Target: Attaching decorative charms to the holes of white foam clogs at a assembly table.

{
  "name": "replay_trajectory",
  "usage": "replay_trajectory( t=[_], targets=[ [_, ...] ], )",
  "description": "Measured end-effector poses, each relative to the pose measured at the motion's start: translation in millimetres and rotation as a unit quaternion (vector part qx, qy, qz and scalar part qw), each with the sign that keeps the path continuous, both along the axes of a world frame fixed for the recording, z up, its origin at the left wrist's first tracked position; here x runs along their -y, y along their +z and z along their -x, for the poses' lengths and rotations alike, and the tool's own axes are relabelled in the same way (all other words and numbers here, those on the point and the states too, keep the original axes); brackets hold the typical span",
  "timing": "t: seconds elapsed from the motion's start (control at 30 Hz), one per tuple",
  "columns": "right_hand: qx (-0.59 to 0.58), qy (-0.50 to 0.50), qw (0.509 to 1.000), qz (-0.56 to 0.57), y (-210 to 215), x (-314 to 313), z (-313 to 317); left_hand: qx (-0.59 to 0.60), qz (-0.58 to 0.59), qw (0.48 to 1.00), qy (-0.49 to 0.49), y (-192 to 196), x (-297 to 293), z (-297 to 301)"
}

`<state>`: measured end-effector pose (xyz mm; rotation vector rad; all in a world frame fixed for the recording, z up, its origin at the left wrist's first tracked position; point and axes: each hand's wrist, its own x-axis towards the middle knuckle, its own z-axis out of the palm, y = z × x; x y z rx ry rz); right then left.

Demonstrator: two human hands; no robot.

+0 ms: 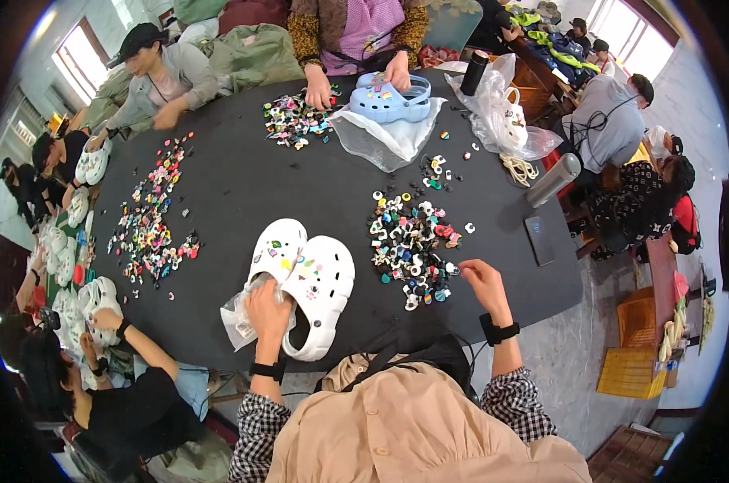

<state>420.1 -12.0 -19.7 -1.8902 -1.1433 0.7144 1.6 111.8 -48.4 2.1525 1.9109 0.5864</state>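
A pair of white clogs (323,278) with small colourful charms on their uppers lies on the dark table in front of me. My left hand (268,309) grips the left clog at its foot opening, the fingers partly hidden inside. Crumpled clear plastic (237,320) sits around that clog's heel. Over the right edge of a heap of mixed shoe charms (413,245) hovers my right hand (485,286). Its fingers are bent and slightly apart, with nothing visible between them.
Opposite me a person handles a light blue clog (390,101) beside another charm pile (296,119). More charms (151,221) spread along the left. A phone (539,241) and a grey bottle (553,180) occupy the right edge. Other people work at the left with white clogs.
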Motion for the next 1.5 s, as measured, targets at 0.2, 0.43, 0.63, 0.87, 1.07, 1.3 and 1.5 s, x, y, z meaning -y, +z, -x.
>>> replay_trajectory(
  t=[0.2,0.43,0.63,0.87,1.07,1.3,1.5],
  targets=[
    [0.035,0.005,0.997,0.062,-57,4,-15,-0.032,-0.02,0.999,-0.025,14,30,15],
    [0.108,0.029,0.986,0.124,-79,-31,25,-0.05,-0.007,0.999,-0.02,17,40,3],
    [0.093,0.049,0.993,0.056,-70,-64,30,-0.091,-0.021,0.995,-0.035,13,42,4],
    [0.109,0.118,0.987,-0.005,-52,-93,2,-0.007,0.064,0.995,-0.078,-3,23,32],
    [0.141,0.099,0.985,0.017,-45,-137,-3,-0.015,-0.02,1.0,-0.017,-20,32,23],
    [0.23,0.138,0.962,-0.054,-65,-187,2,-0.019,-0.052,0.998,-0.006,-14,30,17],
    [0.363,0.131,0.922,0.024,-89,-190,12,-0.009,-0.062,0.998,0.012,-6,32,15]
  ],
)
